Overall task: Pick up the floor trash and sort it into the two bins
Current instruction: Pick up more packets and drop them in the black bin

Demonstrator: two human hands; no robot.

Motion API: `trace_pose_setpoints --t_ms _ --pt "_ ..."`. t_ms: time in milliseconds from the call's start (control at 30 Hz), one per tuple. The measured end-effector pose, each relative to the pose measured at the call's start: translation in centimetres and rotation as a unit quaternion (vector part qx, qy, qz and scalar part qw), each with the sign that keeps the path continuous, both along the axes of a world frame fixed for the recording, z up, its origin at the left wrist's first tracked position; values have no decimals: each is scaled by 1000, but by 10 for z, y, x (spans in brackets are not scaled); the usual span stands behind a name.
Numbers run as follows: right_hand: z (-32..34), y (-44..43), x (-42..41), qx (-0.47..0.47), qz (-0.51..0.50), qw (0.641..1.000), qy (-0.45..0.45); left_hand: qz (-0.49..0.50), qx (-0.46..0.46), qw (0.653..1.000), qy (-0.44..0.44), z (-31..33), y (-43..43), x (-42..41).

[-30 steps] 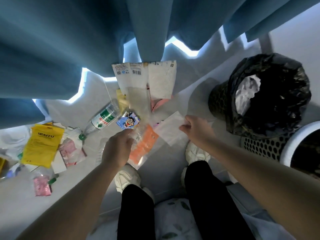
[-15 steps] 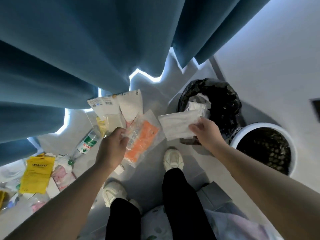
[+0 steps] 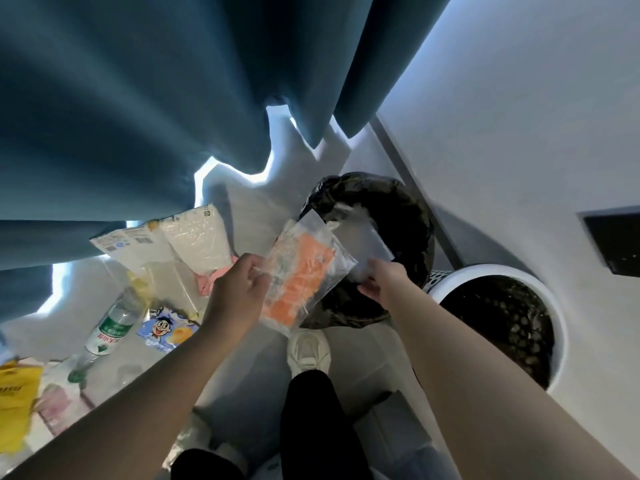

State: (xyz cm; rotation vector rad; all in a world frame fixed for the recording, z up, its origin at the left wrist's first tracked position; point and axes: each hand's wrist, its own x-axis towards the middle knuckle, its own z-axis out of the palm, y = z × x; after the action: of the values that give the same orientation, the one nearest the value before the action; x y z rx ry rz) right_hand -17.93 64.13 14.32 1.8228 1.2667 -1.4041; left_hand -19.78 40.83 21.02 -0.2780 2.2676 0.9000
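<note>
Floor, far left: I count one yellow bag (image 3: 14, 403), one bottle (image 3: 110, 327), one cartoon packet (image 3: 166, 329) and two pale pouches (image 3: 180, 244). The left hand (image 3: 235, 292) pinches the orange-filled bag (image 3: 301, 275) by its edge, held up near the bins. The right hand (image 3: 381, 282) has its fingers clamped on what looks like a white wrapper (image 3: 374, 244), blurred, over the black-lined bin (image 3: 415, 216), likely to drop it. The white bin (image 3: 554, 327) makes two.

Floor (image 3: 242, 209): wrappers (image 3: 194, 240), bottle (image 3: 110, 327), bins (image 3: 398, 202).

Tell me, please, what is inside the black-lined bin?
A bit of pale crumpled trash shows near the far rim of the black-lined bin. The orange packet and white wrapper held in front of it cover the rest.
</note>
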Motion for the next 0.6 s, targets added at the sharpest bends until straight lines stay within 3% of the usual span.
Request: trace_pose_setpoints --t_ms 133,233,300,400,500,600 --pt "17 4 -8 -20 68 997 20 19 7 1000 -14 0 11 -5" --pt "51 15 -7 -183 12 975 127 27 22 999 -33 -1 29 -8" --pt "66 24 -3 -241 45 956 158 23 38 998 -42 -2 46 -8" --pt "69 33 2 -132 124 971 153 7 77 994 -72 -3 75 -9" --pt "54 41 2 4 127 982 139 -38 48 995 -76 -9 94 -12" --pt "28 42 -3 63 140 983 101 -116 -34 991 49 -17 94 -15"
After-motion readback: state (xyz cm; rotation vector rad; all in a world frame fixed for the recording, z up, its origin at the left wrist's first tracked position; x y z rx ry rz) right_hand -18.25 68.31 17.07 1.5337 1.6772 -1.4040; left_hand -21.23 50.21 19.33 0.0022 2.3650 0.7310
